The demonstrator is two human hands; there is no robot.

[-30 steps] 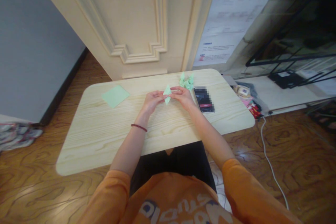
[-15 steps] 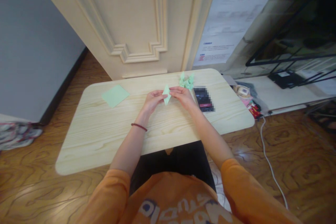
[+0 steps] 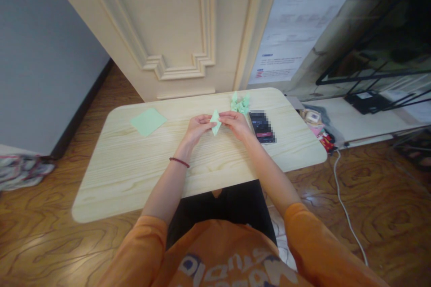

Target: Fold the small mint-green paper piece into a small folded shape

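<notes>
A narrow, diamond-shaped piece of folded green paper (image 3: 215, 126) is held upright over the middle of the table. My left hand (image 3: 198, 128) pinches its left side between thumb and fingers. On the other side, my right hand (image 3: 235, 123) grips the right edge with thumb and fingertips. Behind my right hand sits a cluster of folded green paper shapes (image 3: 240, 103). Flat on the left part of the table lies a square green sheet (image 3: 148, 122). The finer folds of the held paper are too small to make out.
The pale wooden table (image 3: 128, 179) has rounded corners and stands against a panelled cream wall. A phone (image 3: 262, 127), partly pixelated, lies right of my right hand. Beyond the table's right end are assorted small items (image 3: 318, 128) and a white cable (image 3: 345, 204) on the floor.
Both hands keep their pinch on the folded green paper. The paper is tilted slightly differently; otherwise the view has only shifted a little.
</notes>
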